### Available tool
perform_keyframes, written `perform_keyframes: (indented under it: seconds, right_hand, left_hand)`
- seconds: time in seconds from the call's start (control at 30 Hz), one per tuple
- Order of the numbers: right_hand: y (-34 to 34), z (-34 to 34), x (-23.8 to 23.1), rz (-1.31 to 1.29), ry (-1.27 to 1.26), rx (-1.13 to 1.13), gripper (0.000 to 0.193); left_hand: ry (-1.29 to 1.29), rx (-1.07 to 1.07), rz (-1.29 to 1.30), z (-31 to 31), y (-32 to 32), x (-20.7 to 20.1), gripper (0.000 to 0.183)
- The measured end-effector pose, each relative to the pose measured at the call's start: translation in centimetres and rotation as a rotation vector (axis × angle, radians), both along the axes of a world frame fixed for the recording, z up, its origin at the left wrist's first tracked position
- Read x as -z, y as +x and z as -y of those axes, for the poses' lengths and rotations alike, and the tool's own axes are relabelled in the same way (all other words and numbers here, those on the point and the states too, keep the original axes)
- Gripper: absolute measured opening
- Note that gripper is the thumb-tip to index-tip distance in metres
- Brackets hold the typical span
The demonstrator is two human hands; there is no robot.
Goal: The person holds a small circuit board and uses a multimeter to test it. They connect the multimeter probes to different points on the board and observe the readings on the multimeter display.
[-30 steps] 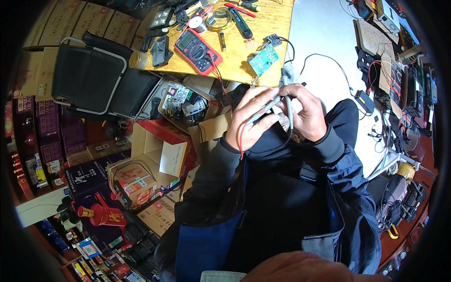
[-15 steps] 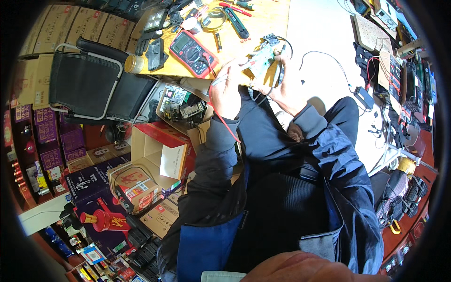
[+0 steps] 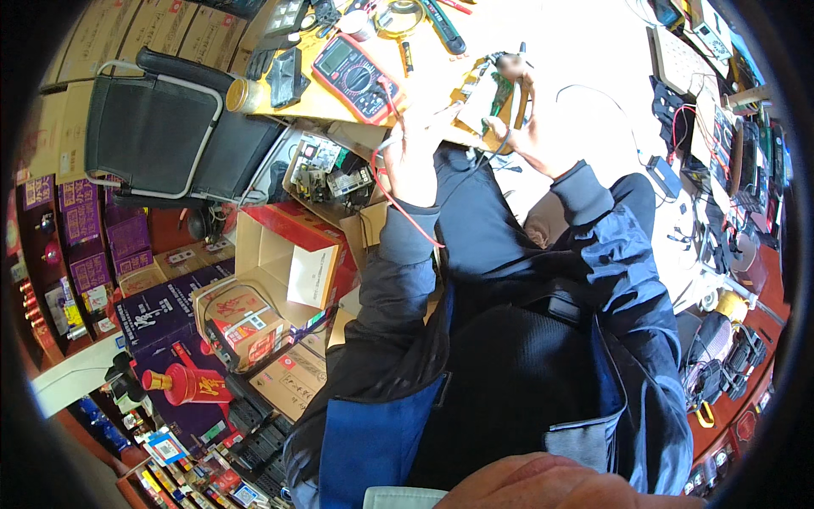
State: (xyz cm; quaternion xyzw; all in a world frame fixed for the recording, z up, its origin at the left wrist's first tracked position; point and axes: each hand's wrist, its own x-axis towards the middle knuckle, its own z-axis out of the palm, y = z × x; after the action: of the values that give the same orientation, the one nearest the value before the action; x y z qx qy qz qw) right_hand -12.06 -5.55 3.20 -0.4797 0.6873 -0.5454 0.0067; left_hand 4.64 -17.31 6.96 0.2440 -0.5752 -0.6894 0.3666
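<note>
My left hand (image 3: 413, 151) is closed round a test probe, with a red lead (image 3: 383, 188) trailing from it over my wrist. Glare washes out the probe's tip near the bench edge. My right hand (image 3: 539, 146) is at a small green circuit board (image 3: 500, 95), its fingertips at the board's upper end. A slim dark test probe (image 3: 522, 53) sticks up past those fingers, and a dark lead (image 3: 498, 154) curves out below the hand. Left of the board, on the yellow bench top, lies a red multimeter (image 3: 373, 103) with a round dial; its display cannot be read.
A tape roll (image 3: 398, 17), a dark green-trimmed tool (image 3: 443, 27) and a lidded jar (image 3: 243, 95) are on the bench. Below it stand a carton of circuit boards (image 3: 326, 174) and an open red carton (image 3: 263, 246). A black chair (image 3: 153, 127) is at left, a black power adapter (image 3: 660, 176) at right.
The view has shifted slightly and the bench is brighter. My right hand has moved up along the board, its fingers now at the upper end. My left hand still grips its probe.
</note>
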Motion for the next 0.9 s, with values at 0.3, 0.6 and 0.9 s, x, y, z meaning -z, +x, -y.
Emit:
perform_keyframes:
  seconds: [0.3,0.6,0.9]
  right_hand:
    - [-1.4,0.9,1.2,0.046,0.138,-0.203,0.095]
    - [-0.7,1.8,1.4,0.204,0.220,-0.322,0.110]
    - [1.4,-1.0,0.4,0.242,0.048,-0.078,0.067]
  left_hand:
    - [-0.047,0.020,-0.019,0.3,0.3,-0.4,0.029]
    - [-0.369,-0.061,0.115,0.0,1.9,-1.0,0.020]
    - [-0.071,-0.028,-0.025,0.6,2.3,-0.7,0.018]
